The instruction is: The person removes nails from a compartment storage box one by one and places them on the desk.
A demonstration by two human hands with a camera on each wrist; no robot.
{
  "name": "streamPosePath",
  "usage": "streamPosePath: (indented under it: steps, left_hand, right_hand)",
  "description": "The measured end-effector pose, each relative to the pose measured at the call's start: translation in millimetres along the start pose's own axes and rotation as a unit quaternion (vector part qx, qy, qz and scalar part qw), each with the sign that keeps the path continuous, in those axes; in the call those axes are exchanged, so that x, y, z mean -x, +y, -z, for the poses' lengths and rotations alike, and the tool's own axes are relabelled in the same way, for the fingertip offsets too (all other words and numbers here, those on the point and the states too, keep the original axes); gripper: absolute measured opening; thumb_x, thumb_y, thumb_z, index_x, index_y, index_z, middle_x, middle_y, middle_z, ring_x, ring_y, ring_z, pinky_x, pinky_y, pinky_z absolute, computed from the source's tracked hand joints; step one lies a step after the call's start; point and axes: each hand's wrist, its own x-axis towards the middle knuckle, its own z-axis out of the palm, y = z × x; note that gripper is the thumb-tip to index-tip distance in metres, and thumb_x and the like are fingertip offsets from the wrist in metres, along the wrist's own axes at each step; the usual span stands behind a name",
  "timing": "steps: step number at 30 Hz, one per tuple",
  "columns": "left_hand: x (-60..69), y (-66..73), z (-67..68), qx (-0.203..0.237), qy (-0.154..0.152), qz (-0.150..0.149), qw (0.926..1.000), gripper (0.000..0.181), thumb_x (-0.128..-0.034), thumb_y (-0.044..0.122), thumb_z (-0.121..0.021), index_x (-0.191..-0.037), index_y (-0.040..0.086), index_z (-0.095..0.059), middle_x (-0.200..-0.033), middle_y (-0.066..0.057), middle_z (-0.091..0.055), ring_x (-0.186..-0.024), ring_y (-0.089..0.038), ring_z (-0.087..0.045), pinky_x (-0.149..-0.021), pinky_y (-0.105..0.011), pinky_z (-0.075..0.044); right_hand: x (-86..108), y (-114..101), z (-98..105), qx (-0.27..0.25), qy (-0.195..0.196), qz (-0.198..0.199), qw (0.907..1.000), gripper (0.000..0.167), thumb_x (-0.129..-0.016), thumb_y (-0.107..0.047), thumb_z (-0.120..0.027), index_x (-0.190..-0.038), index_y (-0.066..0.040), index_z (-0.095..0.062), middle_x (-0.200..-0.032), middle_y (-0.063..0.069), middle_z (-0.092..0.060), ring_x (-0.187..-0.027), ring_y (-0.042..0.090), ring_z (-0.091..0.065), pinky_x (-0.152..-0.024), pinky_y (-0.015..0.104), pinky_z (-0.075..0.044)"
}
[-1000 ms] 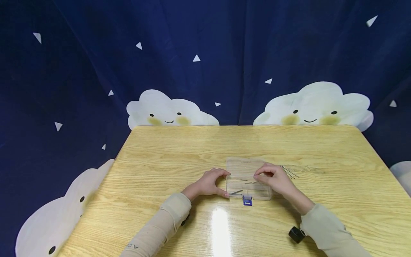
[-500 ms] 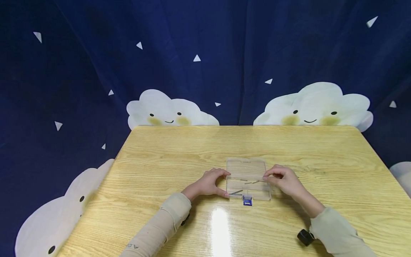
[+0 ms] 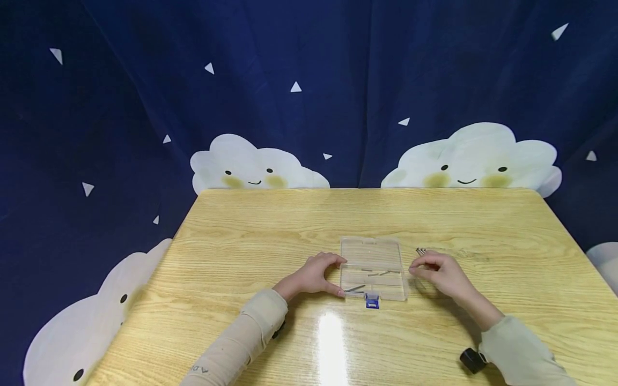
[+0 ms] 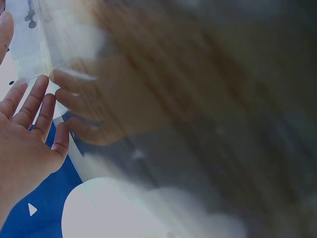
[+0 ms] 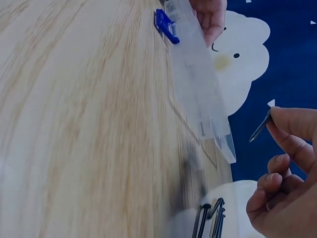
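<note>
Across the whole background hangs a dark blue curtain (image 3: 289, 53) scattered with small white triangles. Before it stretches the desk (image 3: 260, 230), its top a pale yellow wood grain with a bright streak of reflected light near the front. Smiling white clouds (image 3: 473, 153) are printed on the cloth, two of them just above the far edge.

From the front reach two pale sleeves, the left one (image 3: 232, 346) lying farther across the desk than the right one (image 3: 526, 354). Between the hands sits a clear plastic box (image 3: 391, 291), opened, with its lid (image 3: 369, 252) turned back on the far side.

The left hand (image 3: 317, 273) is spread wide at the box's left side, the thumb by the near corner and the fingers farther back. The right hand (image 3: 441, 273) is just beside the right side, thumb and forefinger narrowed to a pinch on a single dark nail (image 5: 260, 126), held tilted with its point away from the fingertips.

A black wrist device (image 3: 472, 360) shows at the right cuff. On the box's near edge is a blue latch (image 3: 372, 302). Longer nails (image 3: 355, 289) lie in the near left compartment, while dark loose nails (image 5: 213, 218) rest near the right hand. Smallest are the short pieces (image 3: 383, 273) in the box's rear part.
</note>
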Motion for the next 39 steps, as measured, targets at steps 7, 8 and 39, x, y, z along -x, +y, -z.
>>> streamPosePath:
  steps: [7,8,39]
  left_hand:
    - [-0.2,-0.1,-0.6,-0.006,0.001,0.002,1.0,0.072,-0.0675,0.037,-0.079,-0.128,0.012,-0.049,-0.113,0.002,-0.054,-0.107,-0.015,-0.044,-0.095,-0.039,-0.029]
    - [-0.3,-0.1,-0.7,-0.006,0.001,0.003,1.0,0.072,-0.0675,0.037,-0.079,-0.128,0.012,-0.049,-0.112,0.002,-0.054,-0.106,-0.015,-0.045,-0.095,-0.039,-0.029]
    - [-0.4,-0.2,-0.1,-0.014,0.0,-0.001,0.9999,0.072,-0.0683,0.038,-0.079,-0.128,0.012,-0.049,-0.113,0.002,-0.054,-0.109,-0.015,-0.045,-0.097,-0.039,-0.029]
  right_hand:
    - [0.8,8,9,0.016,-0.002,-0.002,0.9999,0.013,-0.08,-0.01,-0.07,-0.087,0.0,-0.07,-0.082,0.004,-0.058,-0.067,0.008,-0.045,-0.057,0.024,-0.04]
    - [1.0,9,10,0.02,-0.003,-0.002,0.9998,0.013,-0.08,-0.011,-0.07,-0.087,0.0,-0.07,-0.082,0.003,-0.058,-0.067,0.008,-0.045,-0.058,0.024,-0.039]
    - [-0.2,46,13,0.143,-0.001,0.013,0.9896,0.006,-0.074,-0.007,-0.073,-0.072,-0.01,-0.068,-0.066,-0.004,-0.048,-0.059,0.007,-0.038,-0.055,0.025,-0.032]
